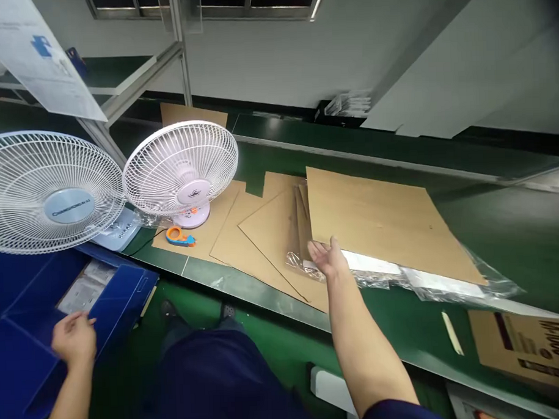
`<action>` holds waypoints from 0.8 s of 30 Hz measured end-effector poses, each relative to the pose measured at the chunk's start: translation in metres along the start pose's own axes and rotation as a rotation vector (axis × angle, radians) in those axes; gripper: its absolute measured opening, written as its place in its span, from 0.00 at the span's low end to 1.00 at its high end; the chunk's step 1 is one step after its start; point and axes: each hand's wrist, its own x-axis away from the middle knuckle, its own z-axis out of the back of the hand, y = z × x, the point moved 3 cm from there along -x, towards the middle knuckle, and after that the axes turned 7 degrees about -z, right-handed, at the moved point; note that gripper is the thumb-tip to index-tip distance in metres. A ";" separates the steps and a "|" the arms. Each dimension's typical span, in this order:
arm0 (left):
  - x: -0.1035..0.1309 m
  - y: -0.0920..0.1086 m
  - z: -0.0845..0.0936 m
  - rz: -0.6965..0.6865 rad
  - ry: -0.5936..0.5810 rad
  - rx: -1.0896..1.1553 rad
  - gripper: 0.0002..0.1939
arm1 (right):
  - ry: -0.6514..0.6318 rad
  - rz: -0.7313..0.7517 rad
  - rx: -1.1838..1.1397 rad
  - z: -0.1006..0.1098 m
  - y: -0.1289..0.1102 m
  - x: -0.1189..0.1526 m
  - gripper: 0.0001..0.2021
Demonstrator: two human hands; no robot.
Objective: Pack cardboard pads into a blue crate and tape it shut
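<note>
On green bench: right hand (327, 257) open, touching cardboard stack (381, 221); left hand (74, 337) loosely curled, probably resting on blue bin (122, 294).

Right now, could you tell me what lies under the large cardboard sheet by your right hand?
Under the large cardboard sheet, clear plastic bags holding white flat pieces stick out at its near edge. The right hand reaches that edge. How far they extend underneath is hidden.
</note>
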 end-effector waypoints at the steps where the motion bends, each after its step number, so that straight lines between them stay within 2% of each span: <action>1: 0.023 0.016 -0.025 -0.066 -0.015 0.047 0.14 | -0.002 -0.021 -0.028 -0.008 -0.006 -0.008 0.13; 2: 0.046 0.033 -0.054 -0.116 -0.130 0.093 0.14 | 0.000 -0.037 -0.054 -0.016 -0.009 -0.013 0.09; 4: 0.092 0.066 -0.114 -0.172 -0.496 0.168 0.17 | -0.001 -0.062 -0.100 -0.025 -0.005 -0.012 0.04; 5: 0.116 0.081 -0.142 -0.160 -0.664 0.191 0.19 | -0.011 -0.072 -0.118 -0.027 0.002 -0.005 0.05; 7: 0.163 0.111 -0.191 -0.145 -0.969 0.243 0.25 | -0.056 -0.093 -0.140 -0.020 0.028 0.022 0.08; 9: 0.209 0.136 -0.232 -0.066 -1.198 0.333 0.31 | -0.133 -0.119 -0.130 -0.001 0.070 0.061 0.09; 12: 0.272 0.162 -0.283 0.166 -1.373 0.581 0.38 | -0.271 -0.220 0.005 0.048 0.153 0.118 0.10; 14: 0.306 0.171 -0.312 0.261 -1.387 0.751 0.40 | -0.451 -0.268 0.301 0.083 0.201 0.142 0.13; 15: 0.319 0.173 -0.323 0.255 -1.337 0.812 0.40 | -0.505 -0.261 0.417 0.100 0.217 0.147 0.13; 16: 0.327 0.172 -0.333 0.236 -1.253 0.824 0.39 | -0.532 -0.254 0.488 0.116 0.228 0.148 0.13; 18: 0.336 0.165 -0.345 0.176 -1.181 0.763 0.36 | -0.551 -0.250 0.580 0.141 0.236 0.141 0.13; 20: 0.330 0.158 -0.340 0.062 -1.163 0.670 0.32 | -0.525 -0.264 0.593 0.160 0.228 0.124 0.12; 22: 0.305 0.152 -0.318 -0.075 -1.124 0.589 0.28 | -0.453 -0.266 0.576 0.175 0.214 0.099 0.14; 24: 0.265 0.146 -0.278 -0.163 -1.042 0.554 0.25 | -0.446 -0.306 0.680 0.181 0.203 0.070 0.25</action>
